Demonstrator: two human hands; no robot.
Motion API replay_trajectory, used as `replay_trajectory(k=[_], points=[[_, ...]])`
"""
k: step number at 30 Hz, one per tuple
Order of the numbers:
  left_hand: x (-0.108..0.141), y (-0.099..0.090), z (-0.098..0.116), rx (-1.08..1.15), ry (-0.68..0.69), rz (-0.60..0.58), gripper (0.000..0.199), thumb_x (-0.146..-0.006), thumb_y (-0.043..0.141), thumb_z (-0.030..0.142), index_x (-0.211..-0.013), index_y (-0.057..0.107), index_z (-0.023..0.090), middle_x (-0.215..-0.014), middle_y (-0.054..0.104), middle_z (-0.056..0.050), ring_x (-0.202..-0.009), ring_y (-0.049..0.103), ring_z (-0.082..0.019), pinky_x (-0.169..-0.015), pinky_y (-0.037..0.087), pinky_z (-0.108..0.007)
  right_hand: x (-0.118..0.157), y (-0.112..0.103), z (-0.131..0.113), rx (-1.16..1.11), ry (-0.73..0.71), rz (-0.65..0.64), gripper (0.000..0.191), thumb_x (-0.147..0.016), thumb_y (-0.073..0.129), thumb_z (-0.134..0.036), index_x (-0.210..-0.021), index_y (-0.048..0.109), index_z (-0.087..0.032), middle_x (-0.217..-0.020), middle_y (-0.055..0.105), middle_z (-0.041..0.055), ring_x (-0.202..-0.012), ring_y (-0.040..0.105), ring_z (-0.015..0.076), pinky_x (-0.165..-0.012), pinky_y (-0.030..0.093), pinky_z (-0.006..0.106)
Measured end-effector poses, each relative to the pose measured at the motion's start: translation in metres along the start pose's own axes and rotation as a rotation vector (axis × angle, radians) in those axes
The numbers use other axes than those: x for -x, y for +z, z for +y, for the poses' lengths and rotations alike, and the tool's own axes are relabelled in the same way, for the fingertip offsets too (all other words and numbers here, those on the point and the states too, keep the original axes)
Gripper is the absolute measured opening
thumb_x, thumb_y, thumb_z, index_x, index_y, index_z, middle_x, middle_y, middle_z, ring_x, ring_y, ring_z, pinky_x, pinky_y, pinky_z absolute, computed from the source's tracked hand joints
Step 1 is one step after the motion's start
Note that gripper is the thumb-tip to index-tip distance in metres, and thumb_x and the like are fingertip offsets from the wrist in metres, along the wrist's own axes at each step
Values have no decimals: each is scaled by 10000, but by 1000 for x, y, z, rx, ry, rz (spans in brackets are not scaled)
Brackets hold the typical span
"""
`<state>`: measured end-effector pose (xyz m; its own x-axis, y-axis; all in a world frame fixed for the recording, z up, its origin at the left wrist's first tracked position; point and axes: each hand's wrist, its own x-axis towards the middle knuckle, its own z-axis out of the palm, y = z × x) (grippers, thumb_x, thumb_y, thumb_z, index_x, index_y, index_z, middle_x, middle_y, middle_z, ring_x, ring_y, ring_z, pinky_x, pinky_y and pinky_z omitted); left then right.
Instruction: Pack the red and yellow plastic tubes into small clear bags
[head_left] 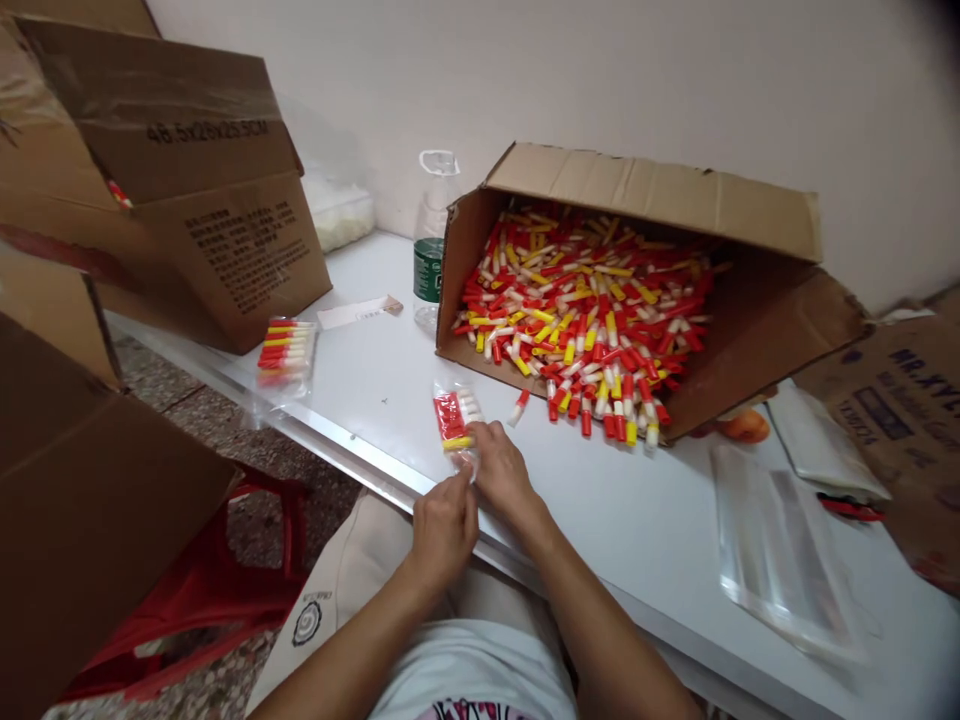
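Near the front edge of the white tabletop (pixel 375 400), both hands are at work on a small clear packet (pixel 450 412) of capped pieces. Inside it the pieces lie side by side in a row, red ends to the left and whitish ends to the right, with one yellow piece near the end closest to the person. The left hand (pixel 445 522) has its grip closed to a pinch, fingertips on the near end of the plastic. The right hand (pixel 501 468) lies just beyond it, its fingers curled onto the right side of the packet – how tightly that grip is drawn in, I cannot tell, since the back of the hand hides it.

Just beyond the right hand lies a single loose red-and-white piece (pixel 518 407), near the mouth of a big cardboard box (pixel 780 350) resting on its side. A heap of red, yellow and white pieces (pixel 577 310) fills much of the box and spills over its front edge. Beside the box stands a clear bottle (pixel 429 270) with a green label. Well to the left, a second filled packet (pixel 287 352) sits by a strip of paper (pixel 356 313) and an upright carton (pixel 247 240); on the far right lie flat clear bags (pixel 776 550).
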<state>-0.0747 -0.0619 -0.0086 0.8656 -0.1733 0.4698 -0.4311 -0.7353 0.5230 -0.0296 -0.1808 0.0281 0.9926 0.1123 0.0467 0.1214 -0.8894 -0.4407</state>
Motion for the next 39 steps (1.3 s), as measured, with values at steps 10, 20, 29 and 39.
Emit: replay_trajectory(k=[10, 20, 29, 39], points=[[-9, -8, -17, -85, -169, 66, 312, -883, 465, 275, -1102, 637, 133, -729, 704, -36, -616, 646, -155, -553, 418, -241, -17, -97, 120, 257, 582, 470, 360, -860, 444, -345, -1142, 555, -151, -1027, 624, 125, -946, 580, 264, -791, 432, 371], [-10, -8, -14, -70, -171, 61, 305, -879, 454, 263, -1060, 662, 132, -721, 702, -42, -577, 627, -145, -540, 399, -239, -40, -115, 141, 424, 780, 247, 387, -876, 423, -314, -1167, 580, -114, -1130, 585, 197, -1006, 598, 294, -806, 455, 378], [-11, -8, -13, -92, -197, 37, 309, -880, 456, 288, -1050, 671, 146, -731, 706, -48, -589, 632, -157, -559, 406, -251, -37, -120, 143, 417, 817, 190, 408, -848, 465, -327, -1126, 619, -71, -1132, 597, 231, -1052, 585, 319, -831, 455, 403], [-18, -3, -10, -24, -156, 137, 275, -869, 489, 266, -1020, 680, 136, -790, 721, -56, -600, 636, -141, -565, 430, -240, 66, -92, 79, -178, 181, 260, 305, -846, 531, -411, -1035, 636, -195, -749, 657, 20, -649, 604, 150, -601, 472, 250]])
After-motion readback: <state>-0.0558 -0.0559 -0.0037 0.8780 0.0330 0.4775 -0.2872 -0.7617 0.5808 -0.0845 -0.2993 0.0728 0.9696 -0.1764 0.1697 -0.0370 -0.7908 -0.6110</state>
